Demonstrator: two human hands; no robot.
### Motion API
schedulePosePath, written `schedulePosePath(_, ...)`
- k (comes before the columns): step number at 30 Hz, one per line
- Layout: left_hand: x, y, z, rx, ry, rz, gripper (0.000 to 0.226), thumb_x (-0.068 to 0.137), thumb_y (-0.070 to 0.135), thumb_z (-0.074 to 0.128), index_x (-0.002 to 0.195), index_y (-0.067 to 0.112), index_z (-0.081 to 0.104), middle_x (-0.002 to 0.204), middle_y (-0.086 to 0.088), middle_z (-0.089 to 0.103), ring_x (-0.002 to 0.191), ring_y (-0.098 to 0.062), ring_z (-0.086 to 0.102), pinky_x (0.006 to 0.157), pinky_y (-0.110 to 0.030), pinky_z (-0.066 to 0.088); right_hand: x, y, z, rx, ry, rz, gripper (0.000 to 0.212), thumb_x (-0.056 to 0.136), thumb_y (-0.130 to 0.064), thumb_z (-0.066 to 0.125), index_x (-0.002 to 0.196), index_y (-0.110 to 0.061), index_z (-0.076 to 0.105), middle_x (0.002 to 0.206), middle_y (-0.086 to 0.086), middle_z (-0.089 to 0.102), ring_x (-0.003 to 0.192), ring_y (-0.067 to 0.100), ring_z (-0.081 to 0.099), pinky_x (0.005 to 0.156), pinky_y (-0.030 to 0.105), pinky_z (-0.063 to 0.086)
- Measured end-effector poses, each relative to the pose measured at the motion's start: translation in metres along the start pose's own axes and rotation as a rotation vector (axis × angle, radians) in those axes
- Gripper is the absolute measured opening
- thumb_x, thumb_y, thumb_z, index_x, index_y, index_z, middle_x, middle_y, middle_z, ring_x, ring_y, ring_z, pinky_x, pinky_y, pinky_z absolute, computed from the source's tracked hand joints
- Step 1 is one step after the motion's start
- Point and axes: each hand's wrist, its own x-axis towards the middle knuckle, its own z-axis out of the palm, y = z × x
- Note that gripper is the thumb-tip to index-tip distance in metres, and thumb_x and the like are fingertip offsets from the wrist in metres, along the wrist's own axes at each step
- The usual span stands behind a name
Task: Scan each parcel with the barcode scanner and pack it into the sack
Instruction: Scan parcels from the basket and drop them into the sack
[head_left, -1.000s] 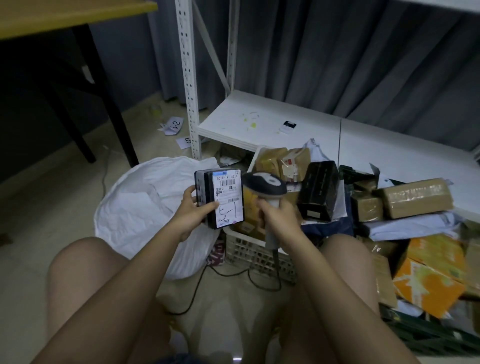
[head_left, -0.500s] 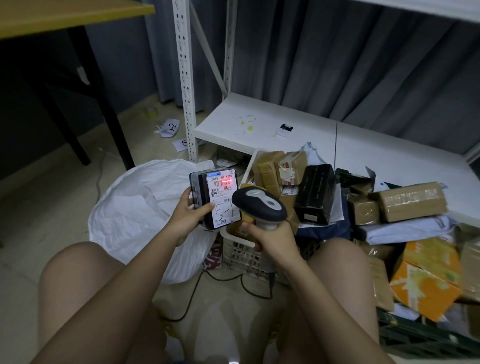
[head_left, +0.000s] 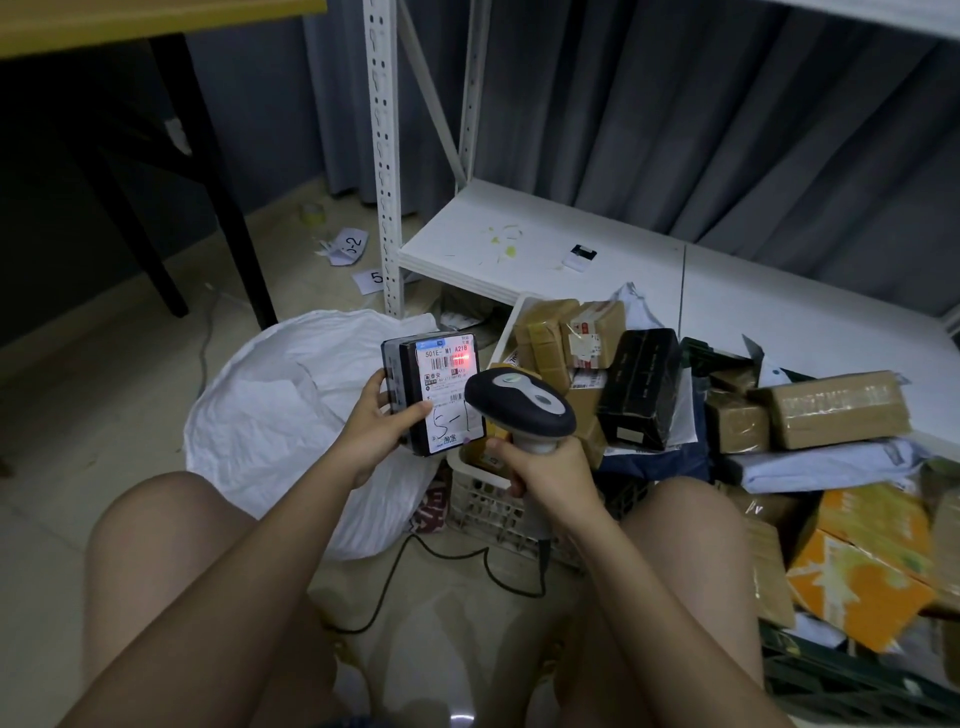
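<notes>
My left hand (head_left: 375, 419) grips a small dark parcel (head_left: 436, 392) by its left side, its white shipping label facing me. A red scan light glows on the label's top right corner. My right hand (head_left: 545, 467) holds the handle of a grey and black barcode scanner (head_left: 522, 405), whose head points at the label from the right. The white sack (head_left: 283, 410) lies open on the floor just left of and below the parcel.
A white plastic basket (head_left: 493, 506) packed with brown and black parcels stands right of the sack. More parcels (head_left: 836, 410) and orange boxes (head_left: 857, 577) pile up at right. A white shelf rack (head_left: 524, 244) is behind, a black table leg (head_left: 218, 197) at left. The scanner cable (head_left: 415, 587) trails over the floor between my knees.
The scanner head tilted down toward the label and a red scan light appeared on it. The parcel stays in my left hand above the sack's edge.
</notes>
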Motion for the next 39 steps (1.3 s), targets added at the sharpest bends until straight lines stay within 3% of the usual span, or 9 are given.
schedulePosePath(7,0.002,-0.002,-0.009,-0.019,0.014,0.015,0.070,0.088,0.015,0.068,0.146,0.028,0.030,0.122,0.004,0.049,0.114,-0.019,0.051,0.089,-0.035,0.043,0.008,0.004,0.011,-0.028,-0.007,-0.032,0.028,0.081,-0.008,0.075,0.061,-0.015,0.056,0.045,-0.005,0.052,0.042,0.009,0.047,0.049,0.028,0.045)
schedulePosePath(12,0.005,-0.007,-0.021,-0.025,0.038,0.017,0.070,0.088,0.016,0.068,0.145,0.029,0.031,0.124,0.004,0.048,0.116,-0.020,0.051,0.090,-0.035,0.044,0.015,0.006,0.024,-0.008,-0.064,0.007,0.016,0.082,-0.012,0.074,0.075,-0.013,0.060,0.048,-0.008,0.055,0.044,0.004,0.049,0.049,0.024,0.045)
schedulePosePath(16,0.009,-0.014,-0.033,-0.033,0.061,0.012,0.070,0.087,0.016,0.069,0.145,0.028,0.032,0.125,0.003,0.050,0.116,-0.019,0.052,0.088,-0.034,0.046,0.024,0.005,0.038,0.012,-0.121,0.022,0.013,0.083,-0.011,0.074,0.077,-0.010,0.062,0.058,0.001,0.058,0.045,0.008,0.050,0.049,0.025,0.045)
schedulePosePath(22,0.018,-0.021,-0.066,-0.079,0.268,0.020,0.070,0.087,0.011,0.069,0.145,0.019,0.030,0.122,0.003,0.050,0.111,-0.013,0.051,0.094,-0.032,0.046,0.066,0.020,0.064,0.037,-0.021,0.113,0.012,0.082,-0.014,0.074,0.081,-0.010,0.063,0.065,0.005,0.062,0.058,0.018,0.057,0.060,0.032,0.047)
schedulePosePath(28,0.049,-0.037,-0.114,-0.023,0.428,0.023,0.069,0.082,0.010,0.074,0.138,0.015,0.034,0.126,0.003,0.053,0.118,-0.017,0.054,0.101,-0.046,0.048,0.125,0.028,0.100,0.006,-0.002,0.195,0.019,0.083,-0.015,0.074,0.092,-0.008,0.059,0.072,0.007,0.061,0.058,0.016,0.055,0.053,0.028,0.047)
schedulePosePath(31,0.069,-0.045,-0.130,0.012,0.482,0.013,0.070,0.080,0.009,0.075,0.137,0.013,0.034,0.134,-0.003,0.052,0.121,-0.019,0.052,0.102,-0.044,0.047,0.154,0.035,0.127,0.006,0.016,0.272,0.019,0.083,-0.011,0.075,0.092,-0.012,0.058,0.074,0.006,0.059,0.059,0.016,0.054,0.054,0.026,0.047)
schedulePosePath(35,0.090,-0.061,-0.133,0.039,0.496,-0.050,0.068,0.081,0.008,0.074,0.137,0.010,0.036,0.134,-0.007,0.052,0.114,-0.014,0.051,0.094,-0.029,0.045,0.191,0.057,0.169,-0.072,0.052,0.346,0.035,0.079,-0.018,0.078,0.108,-0.008,0.060,0.086,0.011,0.064,0.071,0.024,0.060,0.069,0.035,0.054)
schedulePosePath(37,0.095,-0.072,-0.131,0.035,0.489,-0.084,0.066,0.081,0.008,0.074,0.135,0.009,0.037,0.133,-0.007,0.053,0.116,-0.016,0.052,0.093,-0.029,0.045,0.207,0.067,0.187,-0.235,0.104,0.309,0.049,0.076,-0.029,0.080,0.115,-0.010,0.058,0.104,0.011,0.066,0.090,0.028,0.063,0.085,0.042,0.054)
schedulePosePath(39,0.099,-0.081,-0.130,0.037,0.476,-0.103,0.066,0.080,0.009,0.075,0.134,0.011,0.038,0.132,-0.007,0.053,0.119,-0.020,0.053,0.095,-0.032,0.047,0.218,0.073,0.201,-0.437,0.117,0.274,0.060,0.075,-0.040,0.079,0.121,-0.012,0.052,0.116,0.008,0.058,0.099,0.028,0.060,0.089,0.042,0.052)
